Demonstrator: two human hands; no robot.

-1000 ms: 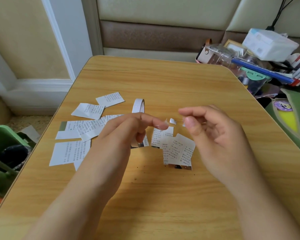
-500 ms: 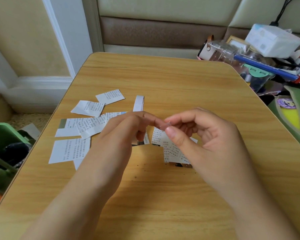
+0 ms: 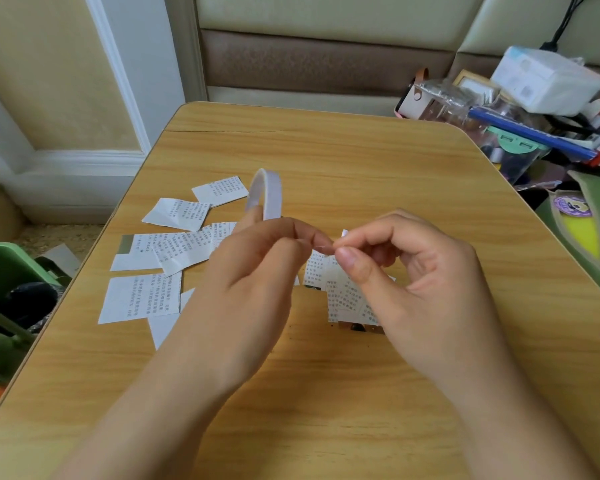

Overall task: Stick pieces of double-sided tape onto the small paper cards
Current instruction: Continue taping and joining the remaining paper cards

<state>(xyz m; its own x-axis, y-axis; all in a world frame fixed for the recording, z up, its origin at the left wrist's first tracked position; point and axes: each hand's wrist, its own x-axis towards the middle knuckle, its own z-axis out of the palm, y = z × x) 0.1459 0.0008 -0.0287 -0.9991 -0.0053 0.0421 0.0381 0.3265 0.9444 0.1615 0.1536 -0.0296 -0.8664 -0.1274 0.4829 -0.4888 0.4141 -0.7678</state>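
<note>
Tape piece [image 3: 326, 244] between both hands' fingertips, mostly hidden, edges indistinct.

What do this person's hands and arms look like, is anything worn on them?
Both forearms are bare right down to the frame's lower edge; no sleeve shows. The left hand and right hand wear no gloves, and no rings, watch or bracelet are visible. The right thumbnail is short and unpainted.
</note>
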